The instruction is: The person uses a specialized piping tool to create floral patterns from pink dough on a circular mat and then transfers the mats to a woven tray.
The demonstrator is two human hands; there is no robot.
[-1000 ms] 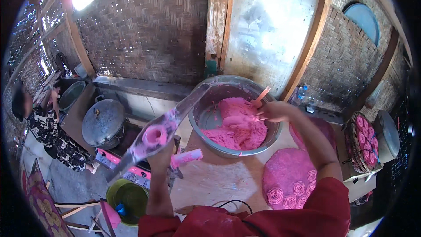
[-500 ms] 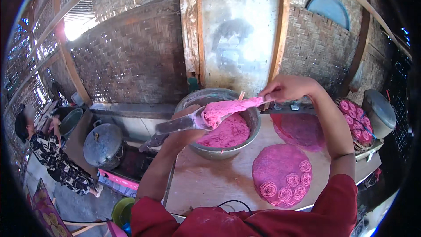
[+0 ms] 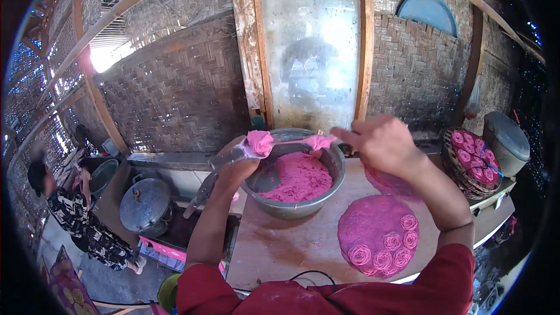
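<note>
Pink dough [image 3: 300,178]: lay heaped in a grey basin [image 3: 291,210] on the table [image 3: 268,251], and stood out as a rounded lump [image 3: 258,143] at the mouth of a long greyish tool [image 3: 227,156], near the basin's left rim. Gripped that tool in the left hand [image 3: 239,166], with fingers wrapped around it just beside the lump. Held, by the look of it, the end of a slim stick [image 3: 291,140] in the narrowed right hand [image 3: 385,146], with a smaller clump [image 3: 319,142] clinging close to the fingertips; too blurred there to settle the exact pinch. Looked soft, moist and sticky, judging by the ragged surface in the basin and the clinging clump. Seemed likely to dent under light pressure, smear on skin and tear if pulled hard. Probably weighed little as a clump but plenty as a whole mound, so better taken up in small portions from the loose edge. Favoured a firm hold on the tool's body, clear of the bare lump. Called for gentler handling as coiled rosettes [image 3: 382,259] on a round pink mat [image 3: 367,221]: thin-stranded, apparently fragile, safer shifted by the mat's rim
</note>
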